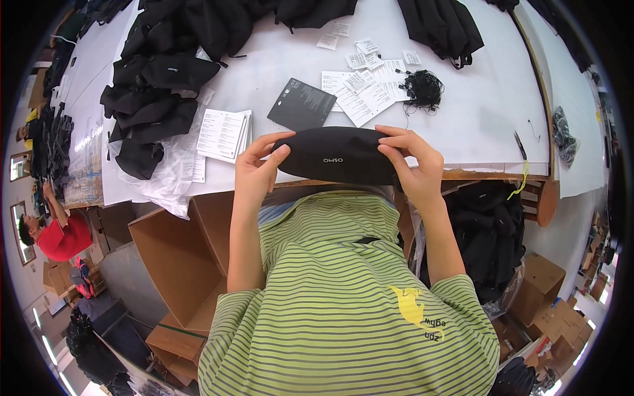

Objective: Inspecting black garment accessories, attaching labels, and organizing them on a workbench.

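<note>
Evidently light, the black pouch (337, 156) hung between both hands, just over the near edge of the table (482, 142). The left hand (259, 162) had thumb and fingers clamped on its left end; the right hand (422, 162) pinched the right end likewise. It looked soft, likely to crease if squeezed mid-length, so the two ends seemed the best holds; it hardly seemed fragile or slippery. Its back was hidden, and whether it held anything could not be told. Toward the table's far edge, black bags (442, 30) were cut off, and print on the papers (224, 134) was hard to make out.
</note>
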Tool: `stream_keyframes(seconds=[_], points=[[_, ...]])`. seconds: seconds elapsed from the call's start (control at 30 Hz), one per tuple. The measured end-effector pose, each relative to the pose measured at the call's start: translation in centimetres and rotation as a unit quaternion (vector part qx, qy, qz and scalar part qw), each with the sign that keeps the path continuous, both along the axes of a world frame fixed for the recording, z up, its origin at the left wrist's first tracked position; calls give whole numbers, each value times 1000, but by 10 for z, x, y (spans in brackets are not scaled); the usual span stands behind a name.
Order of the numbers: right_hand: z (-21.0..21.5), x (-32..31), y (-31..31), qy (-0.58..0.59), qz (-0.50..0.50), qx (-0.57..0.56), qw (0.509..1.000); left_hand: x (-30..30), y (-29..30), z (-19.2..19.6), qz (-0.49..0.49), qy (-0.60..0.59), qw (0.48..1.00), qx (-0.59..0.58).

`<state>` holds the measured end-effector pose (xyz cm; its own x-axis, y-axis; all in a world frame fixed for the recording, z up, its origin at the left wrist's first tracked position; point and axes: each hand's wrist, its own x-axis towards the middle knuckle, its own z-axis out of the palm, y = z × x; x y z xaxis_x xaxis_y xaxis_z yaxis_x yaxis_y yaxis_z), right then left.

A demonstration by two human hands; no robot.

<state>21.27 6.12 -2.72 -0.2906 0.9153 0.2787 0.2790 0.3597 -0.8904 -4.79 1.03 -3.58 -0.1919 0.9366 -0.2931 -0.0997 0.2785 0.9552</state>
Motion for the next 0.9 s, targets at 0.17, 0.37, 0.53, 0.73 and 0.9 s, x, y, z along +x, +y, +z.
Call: stream_keyframes(seconds=[0.17,0.37,0.53,0.73,0.9], points=[[8,-5,-1,-2,-9,1,1000,-3,0,1,11,4,1000,-3],[1,-1,0,1,-12,-11,1000,-4,-5,-7,37,15,999,13],[10,-4,2,-5,-22,-38,999,-1,-7,-14,56,-17,997,55],[14,-4,2,-100,-3,32,995,4,-9,-15,46,-26,998,46],[-3,-6,1,-110,-43,99,988,7,-10,-15,41,-31,998,24]])
